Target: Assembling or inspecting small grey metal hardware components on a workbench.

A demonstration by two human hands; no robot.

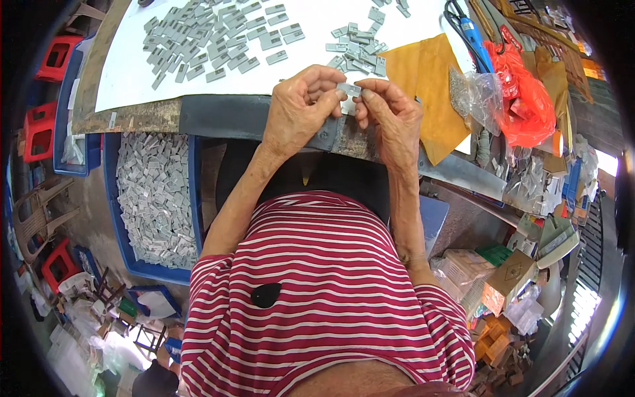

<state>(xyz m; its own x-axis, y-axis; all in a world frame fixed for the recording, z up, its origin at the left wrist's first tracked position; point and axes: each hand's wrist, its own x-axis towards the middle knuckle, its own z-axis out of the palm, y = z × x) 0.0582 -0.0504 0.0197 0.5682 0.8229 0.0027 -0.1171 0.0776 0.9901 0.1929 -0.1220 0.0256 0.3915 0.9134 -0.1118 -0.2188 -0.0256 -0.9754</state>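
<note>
Both hands meet at the near edge of the workbench (132,118). The left hand (301,106) and the right hand (391,112) are clamped together on one small grey metal piece (348,92), a flat, rectangular, hinge-like plate with a dull sheen. The left fingertips (334,89) pinch its left end and the right fingertips (365,96) its right end; it is held just above the bench edge, clear of the white sheet (126,73).

Progress, as judged from the layout: a large spread of similar grey plates (205,40) lies flat and loosely ordered on the white sheet to the left, and a smaller, more jumbled cluster (360,46) lies just beyond the hands. Which group is finished cannot be told. A blue plastic crate (196,198) below the bench, on the person's left, holds a deep heap of the same grey pieces, so by appearance a great deal of stock remains.

Materials: the sheet is smooth white paper or board; the bench top is worn, rough wood with a grey metal strip along its front. A mustard-yellow envelope (430,86) lies at the right hand, slightly creased. Beyond it are a clear plastic bag (473,92) of small parts and a crumpled red plastic bag (526,99). Red plastic stools (49,92) stand at far left.
</note>
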